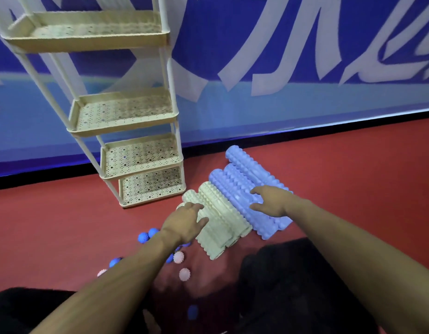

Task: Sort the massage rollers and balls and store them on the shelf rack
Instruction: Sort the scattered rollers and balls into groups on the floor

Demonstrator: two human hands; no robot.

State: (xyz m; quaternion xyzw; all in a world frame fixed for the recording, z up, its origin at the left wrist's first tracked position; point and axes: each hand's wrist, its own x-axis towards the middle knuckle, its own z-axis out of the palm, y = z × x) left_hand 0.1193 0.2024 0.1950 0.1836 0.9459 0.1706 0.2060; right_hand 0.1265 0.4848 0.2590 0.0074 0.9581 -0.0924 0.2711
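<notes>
While reaching, both hands (187,221) spread

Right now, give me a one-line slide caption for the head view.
Both hands, left hand and right hand, reach over cream rollers and blue rollers beside the empty shelf rack.

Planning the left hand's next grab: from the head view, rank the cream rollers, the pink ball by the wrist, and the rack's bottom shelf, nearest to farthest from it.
1. Cream rollers, under the left hand.
2. Pink ball, just behind the wrist.
3. Bottom shelf, ahead by the wall.
</notes>
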